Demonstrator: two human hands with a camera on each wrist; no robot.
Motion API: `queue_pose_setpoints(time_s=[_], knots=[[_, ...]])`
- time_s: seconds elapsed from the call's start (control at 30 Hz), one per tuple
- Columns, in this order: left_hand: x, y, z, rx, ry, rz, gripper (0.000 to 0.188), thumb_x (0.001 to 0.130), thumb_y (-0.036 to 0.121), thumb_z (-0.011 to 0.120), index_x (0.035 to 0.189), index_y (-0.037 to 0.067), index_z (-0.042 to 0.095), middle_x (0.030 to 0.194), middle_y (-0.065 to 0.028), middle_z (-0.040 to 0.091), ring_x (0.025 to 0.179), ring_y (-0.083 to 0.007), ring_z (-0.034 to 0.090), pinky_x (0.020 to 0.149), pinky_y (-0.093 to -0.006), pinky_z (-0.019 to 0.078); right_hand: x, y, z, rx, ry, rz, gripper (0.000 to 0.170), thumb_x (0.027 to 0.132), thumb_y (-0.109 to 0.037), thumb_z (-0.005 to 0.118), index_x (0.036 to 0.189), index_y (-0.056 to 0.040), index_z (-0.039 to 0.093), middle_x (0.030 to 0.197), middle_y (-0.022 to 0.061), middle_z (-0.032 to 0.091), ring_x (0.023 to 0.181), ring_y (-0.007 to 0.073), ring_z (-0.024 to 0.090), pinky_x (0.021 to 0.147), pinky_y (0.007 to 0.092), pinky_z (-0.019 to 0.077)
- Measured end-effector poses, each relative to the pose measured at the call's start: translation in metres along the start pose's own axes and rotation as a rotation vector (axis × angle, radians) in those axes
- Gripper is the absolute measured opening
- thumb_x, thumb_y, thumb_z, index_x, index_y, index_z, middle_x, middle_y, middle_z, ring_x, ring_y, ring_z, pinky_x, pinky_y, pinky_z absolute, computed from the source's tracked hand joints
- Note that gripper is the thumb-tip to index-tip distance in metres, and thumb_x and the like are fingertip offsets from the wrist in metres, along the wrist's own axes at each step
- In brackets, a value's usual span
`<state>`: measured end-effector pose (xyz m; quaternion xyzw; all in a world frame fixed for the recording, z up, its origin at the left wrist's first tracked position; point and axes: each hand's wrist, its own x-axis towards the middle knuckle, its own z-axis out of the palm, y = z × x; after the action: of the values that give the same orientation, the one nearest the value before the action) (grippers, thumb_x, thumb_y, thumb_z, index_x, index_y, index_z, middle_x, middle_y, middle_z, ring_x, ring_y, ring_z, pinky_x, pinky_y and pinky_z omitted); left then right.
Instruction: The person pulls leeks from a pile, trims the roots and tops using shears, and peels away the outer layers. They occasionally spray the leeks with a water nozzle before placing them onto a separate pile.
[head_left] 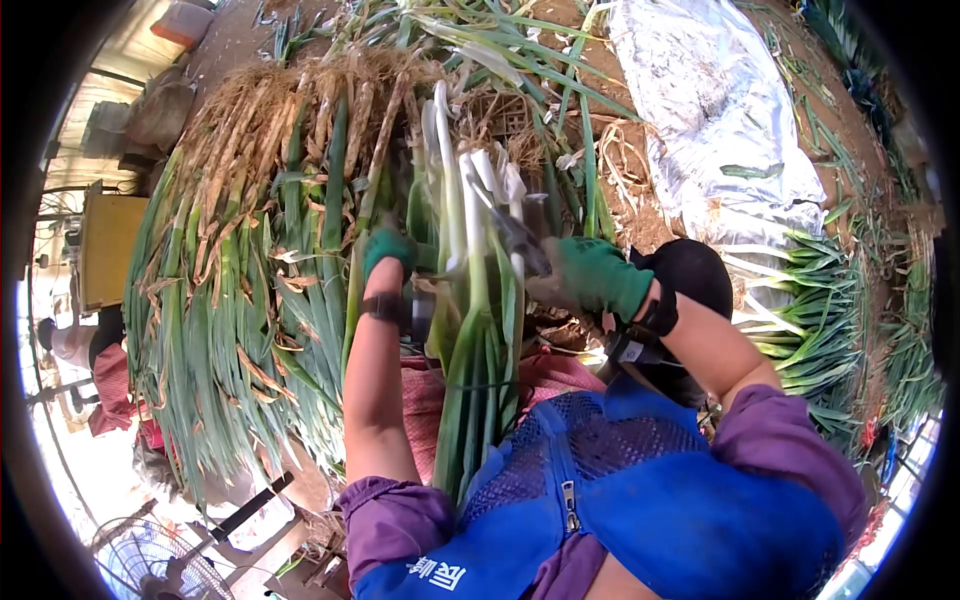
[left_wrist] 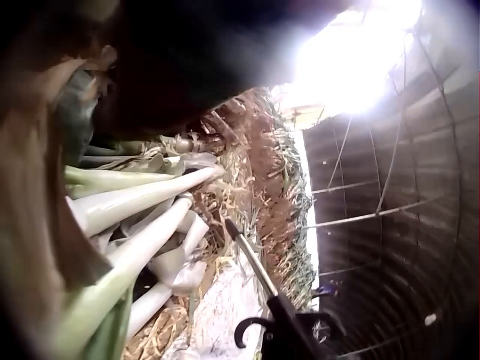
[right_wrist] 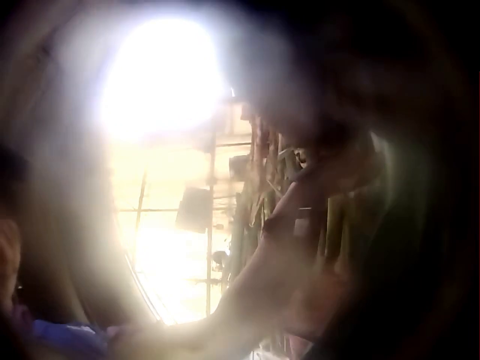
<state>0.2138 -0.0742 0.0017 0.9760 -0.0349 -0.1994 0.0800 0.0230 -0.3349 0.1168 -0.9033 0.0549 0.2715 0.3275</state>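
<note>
Several leeks (head_left: pixel 472 240) with white stalks stand over the lap in the head view, their green leaves hanging down toward the vest. The green-gloved left hand (head_left: pixel 390 250) grips the bunch from its left side, fingers blurred and partly hidden. To the right, the gloved right hand (head_left: pixel 590 275) curls round a dark tool (head_left: pixel 520 240) angled toward the white stalks. The left wrist view shows white stalks (left_wrist: pixel 142 199) close up and the tool's metal nozzle (left_wrist: pixel 255 262) beside them. Glare and blur hide the right hand's work in the right wrist view.
A large pile of untrimmed leeks (head_left: pixel 250 250) with brown roots lies on the left. Cleaner leeks (head_left: pixel 810 310) lie at the right beside a silvery sheet (head_left: pixel 715 110). A fan (head_left: pixel 155 560) stands at bottom left; loose leaves (head_left: pixel 480 30) cover the ground beyond.
</note>
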Motion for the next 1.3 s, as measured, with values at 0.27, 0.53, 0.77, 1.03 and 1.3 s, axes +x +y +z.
queue_pose_setpoints(time_s=[0.27, 0.53, 0.77, 1.03, 1.3], knots=[[0.072, 0.019, 0.062, -0.282, -0.031, -0.133, 0.073, 0.072, 0.036, 0.077, 0.129, -0.002, 0.05, 0.115, -0.0235, 0.064, 0.105, -0.0331, 0.063, 0.087, -0.041, 0.0499, 0.017, 0.004, -0.003, 0.057, 0.013, 0.04, 0.061, 0.08, -0.049, 0.055, 0.103, 0.0074, 0.056, 0.09, 0.0258, 0.066, 0.089, 0.0391, 0.066, 0.083, 0.0438, 0.0497], [0.011, 0.022, 0.036, -0.785, -0.239, -0.008, 0.038, 0.079, 0.022, 0.075, 0.109, 0.002, 0.065, 0.087, -0.0073, 0.069, 0.07, -0.0168, 0.063, 0.064, -0.0313, 0.0515, 0.027, 0.009, 0.002, 0.007, 0.037, 0.039, 0.059, 0.08, -0.047, 0.056, 0.104, 0.0063, 0.055, 0.09, 0.0258, 0.066, 0.086, 0.0407, 0.066, 0.08, 0.047, 0.0502], [-0.041, -0.003, 0.035, -1.468, -0.368, -0.034, 0.038, 0.088, 0.04, 0.067, 0.097, 0.003, 0.065, 0.068, 0.0028, 0.055, 0.059, -0.0098, 0.049, 0.052, -0.0278, 0.0382, 0.004, -0.008, 0.024, -0.013, -0.061, -0.092, 0.043, 0.079, -0.04, 0.06, 0.096, -0.0007, 0.06, 0.083, 0.0245, 0.065, 0.082, 0.0393, 0.066, 0.074, 0.0462, 0.051], [-0.049, 0.008, 0.031, -0.45, -0.207, 0.035, 0.08, 0.093, 0.066, 0.029, 0.106, -0.004, 0.065, 0.099, -0.0231, 0.066, 0.095, -0.0337, 0.062, 0.081, -0.0443, 0.0454, 0.006, -0.014, 0.03, -0.04, -0.037, -0.09, 0.041, 0.078, -0.039, 0.059, 0.092, -0.0008, 0.063, 0.085, 0.0222, 0.066, 0.082, 0.0359, 0.066, 0.077, 0.045, 0.0511], [-0.051, 0.006, 0.042, -0.239, -0.279, 0.094, 0.058, 0.099, 0.047, 0.023, 0.12, 0.0, 0.051, 0.108, -0.0304, 0.063, 0.1, -0.0449, 0.06, 0.083, -0.0498, 0.0451, 0.101, -0.043, -0.003, 0.006, -0.119, 0.038, 0.033, 0.085, -0.028, 0.049, 0.102, -0.0009, 0.058, 0.068, 0.0068, 0.057, 0.058, 0.0201, 0.059, 0.06, 0.0351, 0.0521]])
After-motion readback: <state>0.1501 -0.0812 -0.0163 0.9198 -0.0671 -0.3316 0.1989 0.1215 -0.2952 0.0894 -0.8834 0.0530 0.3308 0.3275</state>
